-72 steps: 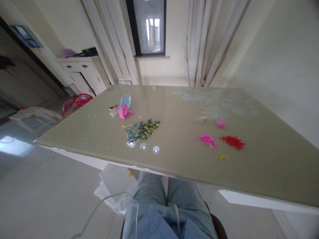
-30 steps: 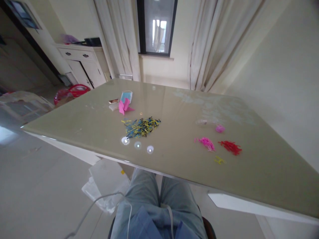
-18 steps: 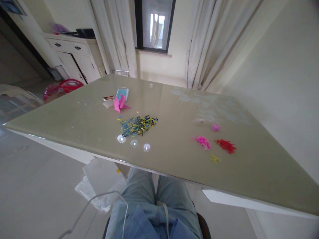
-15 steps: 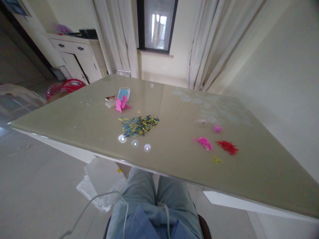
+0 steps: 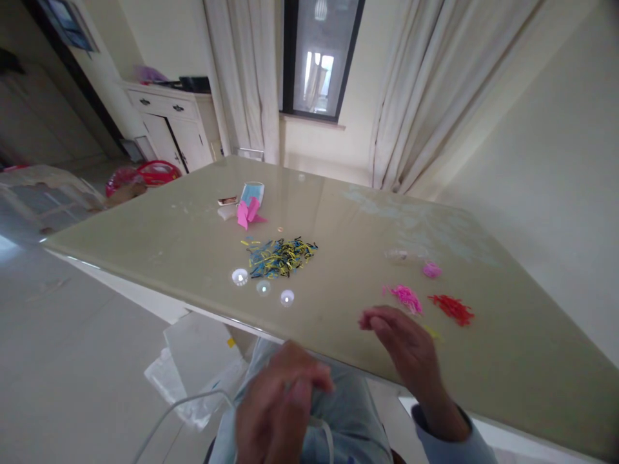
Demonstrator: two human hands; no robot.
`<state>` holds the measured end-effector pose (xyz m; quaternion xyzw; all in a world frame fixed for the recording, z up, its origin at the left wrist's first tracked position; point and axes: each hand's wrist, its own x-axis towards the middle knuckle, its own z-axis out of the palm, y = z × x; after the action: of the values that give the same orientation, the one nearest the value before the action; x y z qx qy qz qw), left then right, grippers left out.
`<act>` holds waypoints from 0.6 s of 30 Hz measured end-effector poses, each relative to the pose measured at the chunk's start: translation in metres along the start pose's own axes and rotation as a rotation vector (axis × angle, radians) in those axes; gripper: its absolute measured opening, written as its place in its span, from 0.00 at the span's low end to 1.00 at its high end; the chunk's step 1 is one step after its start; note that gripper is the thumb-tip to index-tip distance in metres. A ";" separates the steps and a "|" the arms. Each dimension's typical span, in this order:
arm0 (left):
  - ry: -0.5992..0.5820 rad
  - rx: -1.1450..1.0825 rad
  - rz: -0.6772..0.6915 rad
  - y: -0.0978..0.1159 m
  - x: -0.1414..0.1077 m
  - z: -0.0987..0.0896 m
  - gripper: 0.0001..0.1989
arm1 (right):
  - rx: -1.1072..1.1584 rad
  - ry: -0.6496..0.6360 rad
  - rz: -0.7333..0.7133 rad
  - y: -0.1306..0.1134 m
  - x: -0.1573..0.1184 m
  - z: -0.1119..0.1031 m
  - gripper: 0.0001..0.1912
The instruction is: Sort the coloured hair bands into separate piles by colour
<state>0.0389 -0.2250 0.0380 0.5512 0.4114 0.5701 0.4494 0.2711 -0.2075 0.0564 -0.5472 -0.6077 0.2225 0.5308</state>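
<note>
My left hand (image 5: 283, 399) hangs over my lap just below the table's front edge, blurred, with its fingers loosely bent and the thumb apart; I see nothing in it. Above the front edge of the table, my right hand (image 5: 403, 341) reaches in with its fingers stretched to the left, and it appears to hold nothing. Just beyond it lie a pile of small pink bands (image 5: 407, 299) and a pile of red ones (image 5: 453, 309). A few yellow bands (image 5: 433, 334) are partly hidden behind this hand. Farther left is a mixed pile of blue, yellow and black bands (image 5: 283, 258).
Three small round clear dishes (image 5: 264, 288) stand near the front edge. Behind the mixed pile are pink folded paper (image 5: 248, 213) and a blue face mask (image 5: 252, 193). A clear plastic piece (image 5: 399, 256) and a pink-purple bundle (image 5: 432, 270) lie at right. A white cable (image 5: 178, 405) crosses my lap.
Both hands have come into view from below, the right one over the table's edge and the left over my lap. The view has tilted slightly upward; the things on the table look unmoved.
</note>
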 end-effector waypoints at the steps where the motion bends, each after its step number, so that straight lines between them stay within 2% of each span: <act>1: -0.040 0.016 -0.006 -0.003 0.020 0.009 0.13 | 0.006 -0.052 0.048 0.010 0.013 0.012 0.12; 5: -0.218 0.187 -0.071 -0.028 0.087 0.036 0.10 | -0.064 -0.237 0.136 0.035 0.040 0.049 0.13; 8: -0.331 0.328 -0.056 -0.051 0.114 0.044 0.11 | -0.146 -0.315 0.096 0.040 0.044 0.066 0.10; 12: -0.339 0.370 -0.043 -0.066 0.128 0.047 0.13 | -0.272 -0.255 0.144 0.042 0.050 0.074 0.10; 18: -0.342 0.107 -0.138 -0.066 0.131 0.039 0.17 | -0.221 -0.245 0.186 0.047 0.076 0.074 0.09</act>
<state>0.0829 -0.0827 0.0102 0.6339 0.3954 0.4131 0.5207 0.2381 -0.1024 0.0220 -0.6248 -0.6354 0.2677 0.3665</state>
